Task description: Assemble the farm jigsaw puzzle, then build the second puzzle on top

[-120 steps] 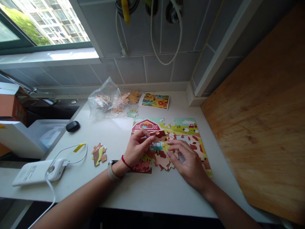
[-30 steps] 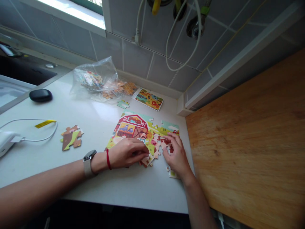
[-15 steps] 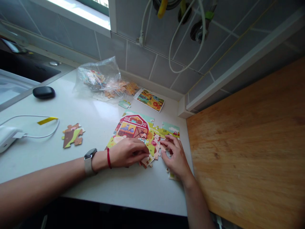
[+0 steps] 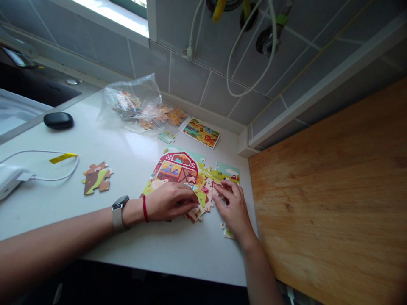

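1. Head view: the farm jigsaw puzzle (image 4: 171, 170), partly joined, lies on the white tabletop (image 4: 152, 250), with the barn at its left and the tractor section (image 4: 229, 171) at its far right.
2. The right hand (image 4: 234, 209) is the nearer one to the cow-head section (image 4: 207, 186). This section lies directly to the left of its fingertips, touching or almost touching; the exact contact cannot be told.
3. The long axis of this section goes away from the person, from the near edge toward the far one, while the right fingers come across it from the right side.
4. The right fingers are curved, with a small gap between thumb and forefinger. A pale part of the cow shows at their tips, but it cannot be told if they grip it or only touch it.
5. The left hand (image 4: 173, 201) lies over the near edge of the barn part, fingers pointing right. Its thumb and forefinger are close together, just above the near cow pieces (image 4: 193, 215); whether they pinch something is hidden.
6. A corner section (image 4: 229, 234) lies beneath the right wrist, apart from the cow pieces.
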`<action>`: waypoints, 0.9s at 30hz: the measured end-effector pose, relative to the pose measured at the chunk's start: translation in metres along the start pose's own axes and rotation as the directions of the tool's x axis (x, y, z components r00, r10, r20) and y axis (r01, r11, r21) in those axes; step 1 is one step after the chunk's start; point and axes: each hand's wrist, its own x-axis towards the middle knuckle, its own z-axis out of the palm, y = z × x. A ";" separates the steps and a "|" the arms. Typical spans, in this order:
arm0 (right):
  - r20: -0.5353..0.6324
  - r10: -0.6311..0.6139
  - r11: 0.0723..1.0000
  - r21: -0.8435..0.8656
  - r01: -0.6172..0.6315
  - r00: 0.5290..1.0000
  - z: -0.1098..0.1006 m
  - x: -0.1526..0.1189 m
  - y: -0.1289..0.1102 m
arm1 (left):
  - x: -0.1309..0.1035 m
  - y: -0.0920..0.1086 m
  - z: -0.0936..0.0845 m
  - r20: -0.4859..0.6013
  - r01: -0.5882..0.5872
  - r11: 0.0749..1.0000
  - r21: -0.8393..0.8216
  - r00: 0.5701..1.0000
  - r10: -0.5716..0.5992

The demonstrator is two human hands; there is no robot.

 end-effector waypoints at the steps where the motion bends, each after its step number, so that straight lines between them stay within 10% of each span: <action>1: -0.003 0.001 1.000 -0.003 -0.001 1.000 0.000 0.000 0.000 | 0.000 0.000 0.000 -0.001 -0.001 1.000 0.004 1.000 0.001; 14: -0.055 -0.002 0.998 -0.067 -0.002 0.998 0.002 -0.001 -0.003 | 0.000 -0.001 0.001 0.005 -0.003 1.000 0.012 1.000 0.003; 22: -0.380 0.153 0.981 0.170 -0.094 0.912 -0.004 -0.002 -0.008 | 0.000 -0.001 0.000 -0.012 -0.026 1.000 -0.015 1.000 0.025; 27: -0.239 0.310 0.938 0.238 -0.254 0.920 0.000 -0.004 0.001 | 0.000 -0.001 0.001 -0.005 -0.008 1.000 -0.021 1.000 0.008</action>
